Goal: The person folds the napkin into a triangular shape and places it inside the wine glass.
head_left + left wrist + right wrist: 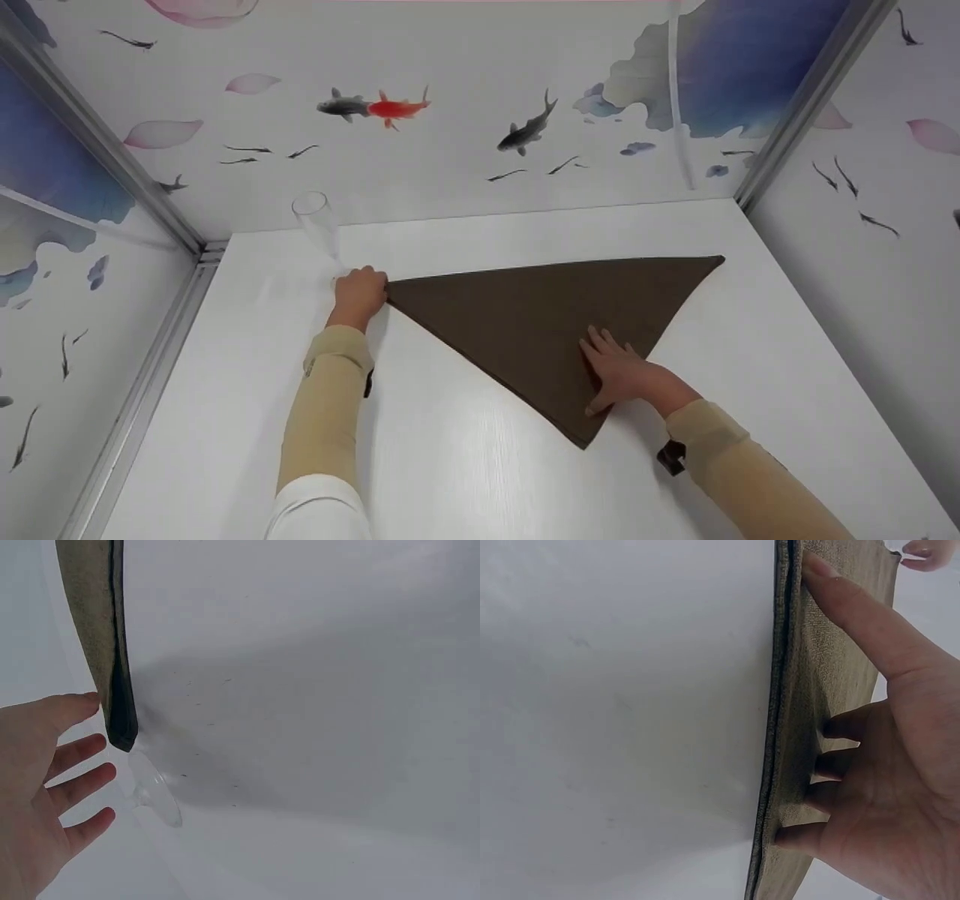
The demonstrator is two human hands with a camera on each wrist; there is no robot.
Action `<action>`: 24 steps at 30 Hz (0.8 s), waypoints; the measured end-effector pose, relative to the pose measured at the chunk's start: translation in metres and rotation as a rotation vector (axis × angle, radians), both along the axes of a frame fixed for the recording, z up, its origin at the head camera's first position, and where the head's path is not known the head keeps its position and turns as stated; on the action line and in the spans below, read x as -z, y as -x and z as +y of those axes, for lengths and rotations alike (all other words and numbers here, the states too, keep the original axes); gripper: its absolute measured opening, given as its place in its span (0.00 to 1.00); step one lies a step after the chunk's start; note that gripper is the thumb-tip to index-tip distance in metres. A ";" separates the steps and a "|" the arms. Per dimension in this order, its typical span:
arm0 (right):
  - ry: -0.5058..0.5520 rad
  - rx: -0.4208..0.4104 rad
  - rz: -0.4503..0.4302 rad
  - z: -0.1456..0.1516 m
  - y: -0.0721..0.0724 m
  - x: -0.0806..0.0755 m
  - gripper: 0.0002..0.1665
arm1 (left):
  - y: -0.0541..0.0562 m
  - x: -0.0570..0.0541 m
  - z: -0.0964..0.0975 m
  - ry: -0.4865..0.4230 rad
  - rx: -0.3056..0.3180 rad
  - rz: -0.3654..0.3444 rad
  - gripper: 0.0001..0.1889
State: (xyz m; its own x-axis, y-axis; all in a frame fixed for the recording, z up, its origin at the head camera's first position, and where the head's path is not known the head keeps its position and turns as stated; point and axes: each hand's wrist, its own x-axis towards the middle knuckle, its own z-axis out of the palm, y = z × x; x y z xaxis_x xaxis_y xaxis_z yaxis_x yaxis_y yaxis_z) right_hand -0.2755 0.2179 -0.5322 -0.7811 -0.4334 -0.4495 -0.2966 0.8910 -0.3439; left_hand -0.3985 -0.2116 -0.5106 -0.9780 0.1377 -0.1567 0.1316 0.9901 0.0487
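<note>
A brown cloth napkin [517, 322], folded into a triangle, lies on the white table. My left hand [361, 291] is at its left corner. In the left wrist view the thumb tip meets the edge of the napkin [94, 622], and the other fingers of the left hand [52, 772] are spaced apart beside the corner. Toward the near point, my right hand [619, 371] rests on the napkin with fingers spread. Seen from the right wrist, the fingertips of the right hand [900, 757] touch the napkin [787, 727] near its layered edge.
Just beyond my left hand stands a clear glass [315, 221]; its round foot [161, 795] shows in the left wrist view. White panels [450, 52] printed with fish and petals enclose the table [465, 480] at the back and sides, joined by metal posts [817, 97].
</note>
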 end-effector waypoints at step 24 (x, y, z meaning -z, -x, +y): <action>-0.014 0.007 -0.007 -0.003 0.001 0.000 0.71 | -0.057 0.014 0.131 0.062 0.115 -0.081 0.39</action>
